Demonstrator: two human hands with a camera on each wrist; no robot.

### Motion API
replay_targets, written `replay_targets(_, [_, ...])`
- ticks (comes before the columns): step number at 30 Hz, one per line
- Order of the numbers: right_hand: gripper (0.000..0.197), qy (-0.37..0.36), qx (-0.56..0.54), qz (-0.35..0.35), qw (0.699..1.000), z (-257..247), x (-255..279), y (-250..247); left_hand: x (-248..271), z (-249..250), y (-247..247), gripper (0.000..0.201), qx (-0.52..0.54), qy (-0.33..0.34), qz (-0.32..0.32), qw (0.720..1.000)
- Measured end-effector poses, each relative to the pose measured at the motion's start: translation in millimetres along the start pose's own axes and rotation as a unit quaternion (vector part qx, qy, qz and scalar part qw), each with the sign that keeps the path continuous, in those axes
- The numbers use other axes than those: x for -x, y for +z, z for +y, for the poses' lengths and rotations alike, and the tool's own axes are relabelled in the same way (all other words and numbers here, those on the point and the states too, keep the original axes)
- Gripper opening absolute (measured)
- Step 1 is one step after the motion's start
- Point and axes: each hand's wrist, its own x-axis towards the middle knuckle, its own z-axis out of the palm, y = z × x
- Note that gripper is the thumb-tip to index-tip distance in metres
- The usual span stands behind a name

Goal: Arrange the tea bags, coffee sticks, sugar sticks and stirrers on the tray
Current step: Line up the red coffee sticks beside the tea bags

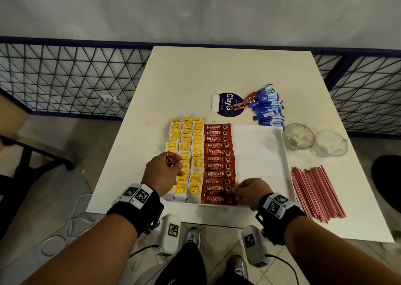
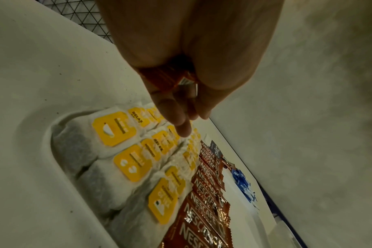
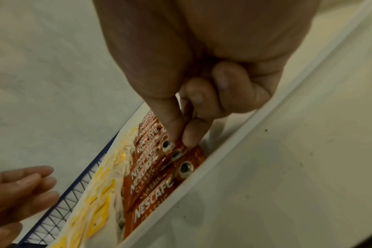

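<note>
— Pinching one coffee stick (image 1: 228,189) at its right end, the right hand (image 1: 249,192) has thumb and forefinger (image 3: 191,132) closed on the red wrapper near the front of the tray (image 1: 260,154). What about the other hand?

— Left hand (image 1: 162,173) holds a few red sticks (image 1: 170,159) curled in its palm, above the tea bags (image 1: 186,154); its outer fingers (image 2: 181,124) point down loosely.

— Where does everything lie?

— Tea bags fill the tray's left side in three columns. Beside them runs one column of coffee sticks (image 1: 218,161), overlapping like tiles. The tray's right part is bare white.

— And off the tray?

— Blue sugar sticks (image 1: 268,109) lie heaped on the table (image 1: 184,78) behind it, two loose coffee sticks (image 1: 244,102) beside them on a round sticker (image 1: 227,104). Red stirrers (image 1: 316,192) lie bundled right of the tray, with two glass bowls (image 1: 314,141) behind them
</note>
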Motion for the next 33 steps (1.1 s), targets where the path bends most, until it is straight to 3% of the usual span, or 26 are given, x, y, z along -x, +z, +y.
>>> replay_targets(9, [0.029,-0.029,0.152,-0.002,0.988,-1.9,-2.7,-0.9,1.6,3.4,-1.2,0.003,-0.052,0.024,-0.029,0.998])
replay_targets(14, [0.042,-0.046,0.145,-0.003,0.988,-6.1,2.1,-10.1,4.3,8.1,-2.9,0.025,-0.151,0.054,-0.071,0.984])
replay_targets(18, [0.055,-0.185,-0.014,-0.033,0.982,-31.4,23.6,-12.3,14.4,27.5,8.1,0.029,-0.224,0.095,-0.149,0.959])
replay_targets(21, [0.034,-0.287,-0.079,-0.066,0.952,-56.5,44.3,-11.3,17.3,45.0,26.0,0.04,-0.273,0.129,-0.19,0.934])
replay_targets(23, [0.018,-0.307,-0.077,-0.048,0.947,-62.2,47.3,-13.5,18.5,56.1,33.8,0.046,-0.306,0.152,-0.203,0.918])
replay_targets(25, [0.013,-0.304,-0.069,-0.019,0.95,-58.9,43.8,-18.5,19.4,62.1,33.9,0.046,-0.277,0.143,-0.215,0.926])
replay_targets(28, [0.011,-0.271,-0.124,-0.005,0.954,-48.9,38.2,-28.0,19.0,60.0,24.8,0.029,-0.088,0.06,-0.253,0.962])
replay_targets(30, [0.011,-0.255,-0.165,-0.016,0.953,-44.0,36.8,-34.4,18.8,55.9,18.4,0.011,0.024,0.009,-0.268,0.963])
replay_targets(33, [0.011,-0.25,-0.125,-0.006,0.96,-38.3,34.3,-36.6,20.4,50.5,16.8,0.004,0.075,-0.016,-0.266,0.961])
